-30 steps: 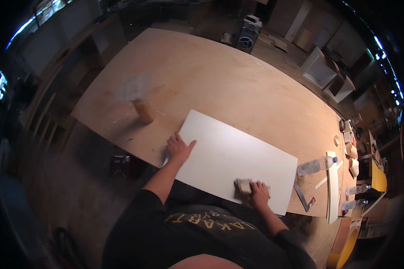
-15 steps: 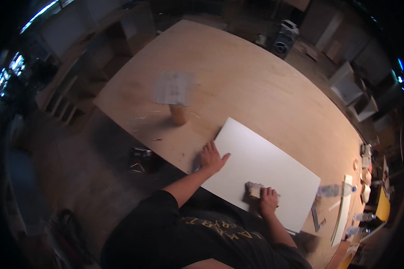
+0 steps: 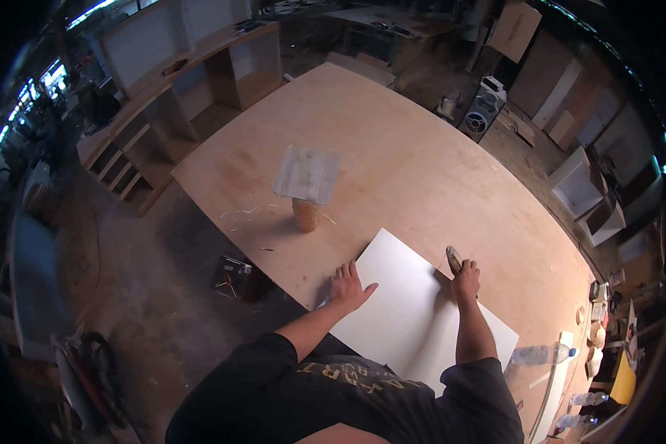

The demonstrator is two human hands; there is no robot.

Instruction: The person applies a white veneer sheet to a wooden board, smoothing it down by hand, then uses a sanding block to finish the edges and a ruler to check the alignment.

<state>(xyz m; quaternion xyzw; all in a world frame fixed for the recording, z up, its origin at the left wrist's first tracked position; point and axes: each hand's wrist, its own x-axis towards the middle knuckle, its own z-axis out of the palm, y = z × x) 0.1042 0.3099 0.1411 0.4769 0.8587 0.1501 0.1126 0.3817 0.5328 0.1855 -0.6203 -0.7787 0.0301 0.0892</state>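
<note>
A white rectangular board (image 3: 388,311) lies on the near part of the large plywood worktop (image 3: 362,133). My left hand (image 3: 348,288) rests on the board's left side, fingers apart. My right hand (image 3: 465,280) grips a small pale and dark hand tool (image 3: 453,258) at the board's far edge; I cannot make out its exact kind. Beyond my left hand, a cup-like brown container (image 3: 306,217) stands with a flat grey sheet (image 3: 305,170) on top.
Plastic bottles (image 3: 536,354) and pale strips lie at the right. Open wooden cabinets (image 3: 148,148) stand left of the worktop, a speaker-like box (image 3: 477,118) behind it. A dark case (image 3: 231,275) sits below its left edge.
My right hand has moved the tool forward from the board's near right part to its far edge. My left hand stays on the left side. The camera's view has shifted.
</note>
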